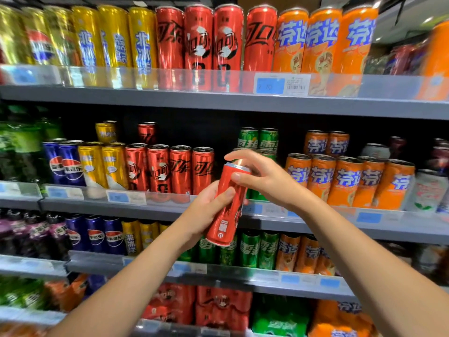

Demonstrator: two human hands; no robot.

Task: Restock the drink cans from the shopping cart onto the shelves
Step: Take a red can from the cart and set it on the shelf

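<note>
**Red can in hand, not yet shelved**

Left hand [206,212] grips a red can [227,207], tilted, in front of the second shelf [170,215]. Right hand [262,181] pinches its top rim. Step: carrying to shelf. Next likely needs uprighting it and sliding it beside the red cola row [170,169].

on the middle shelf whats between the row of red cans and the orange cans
Green cans stand at the back; the held red can and both hands cover the front of that stretch in the head view.
</note>
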